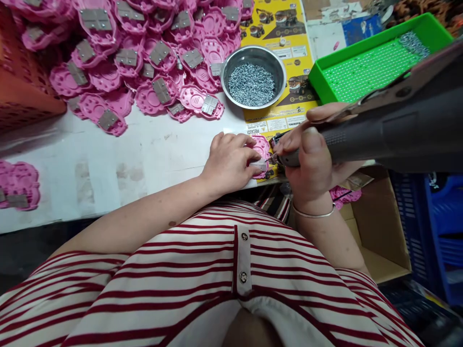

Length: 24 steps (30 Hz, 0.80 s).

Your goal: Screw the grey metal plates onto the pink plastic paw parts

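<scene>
My left hand (229,161) rests with curled fingers on a pink plastic part (262,147) that lies at the table's near edge, holding it down. My right hand (313,159) is wrapped round the grip of a dark electric screwdriver (390,130), whose tip touches the pink part beside a small grey metal plate (258,166). A thin silver bangle sits on my right wrist.
A heap of pink parts (144,53) with grey metal plates covers the far left of the white table (108,159). A steel bowl (253,79) of screws stands behind my hands. A green tray (376,60) with screws is at right, an orange crate (21,82) at left, a cardboard box (383,226) below right.
</scene>
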### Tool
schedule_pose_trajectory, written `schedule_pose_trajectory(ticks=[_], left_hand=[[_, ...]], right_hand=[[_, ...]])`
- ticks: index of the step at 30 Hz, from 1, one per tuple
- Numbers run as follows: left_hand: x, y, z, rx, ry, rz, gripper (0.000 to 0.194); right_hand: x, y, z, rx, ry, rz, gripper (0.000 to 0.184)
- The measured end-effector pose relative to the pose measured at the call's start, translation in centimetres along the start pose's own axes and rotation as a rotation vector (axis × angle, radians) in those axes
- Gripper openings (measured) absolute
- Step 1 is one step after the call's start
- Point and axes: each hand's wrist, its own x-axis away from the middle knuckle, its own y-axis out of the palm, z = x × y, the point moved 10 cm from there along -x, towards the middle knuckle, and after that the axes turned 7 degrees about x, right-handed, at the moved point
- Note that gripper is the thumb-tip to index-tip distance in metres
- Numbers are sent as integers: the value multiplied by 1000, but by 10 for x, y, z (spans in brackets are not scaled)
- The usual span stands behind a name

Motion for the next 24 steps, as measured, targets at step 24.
schedule_pose_trajectory(ticks=[24], left_hand=[[3, 5, -6, 29, 22, -9, 17]], right_hand=[[-7, -89, -39, -85, -193, 371, 18]])
